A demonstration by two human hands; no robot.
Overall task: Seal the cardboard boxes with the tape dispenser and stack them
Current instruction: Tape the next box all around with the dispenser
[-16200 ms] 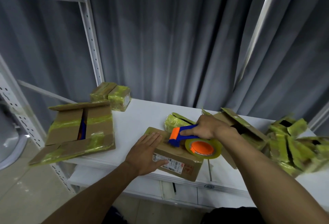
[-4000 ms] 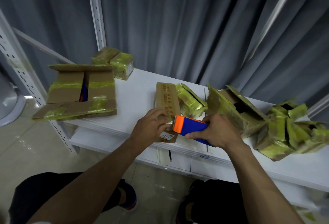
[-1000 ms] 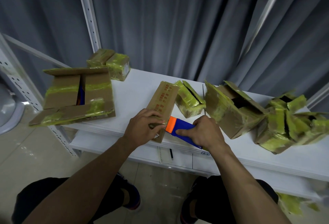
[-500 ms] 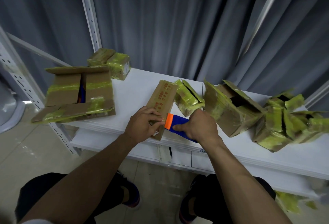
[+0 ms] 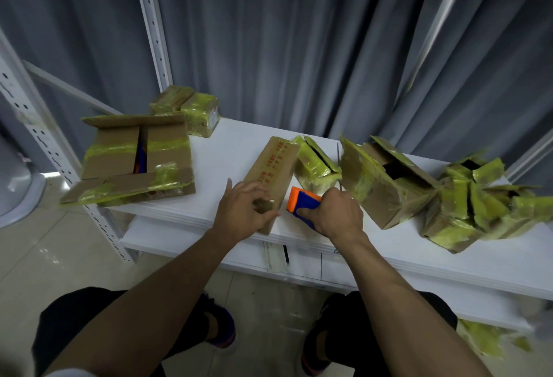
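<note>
orange-and-blue tape dispenser (image 5: 302, 200), brown box (image 5: 273, 167) — red print, white shelf (image 5: 236, 149)

This looks like a packing or stock room. The white table (image 5: 239, 149) before me carries cardboard cartons (image 5: 386, 185) wound in yellow-green tape: a flat open carton (image 5: 119, 161) at 10 o'clock, a crumpled heap (image 5: 466, 206) at 2 o'clock. Slotted white steel uprights (image 5: 151, 23), the racking kind, rise at 11 and 9 o'clock. A grey curtain (image 5: 284, 47) closes the back at 12 o'clock; the floor (image 5: 45, 257) is pale glossy tile. My right grip (image 5: 338, 212) holds a tape dispenser (image 5: 302, 201), my left grip (image 5: 242, 209) a long carton (image 5: 275, 164).
</note>
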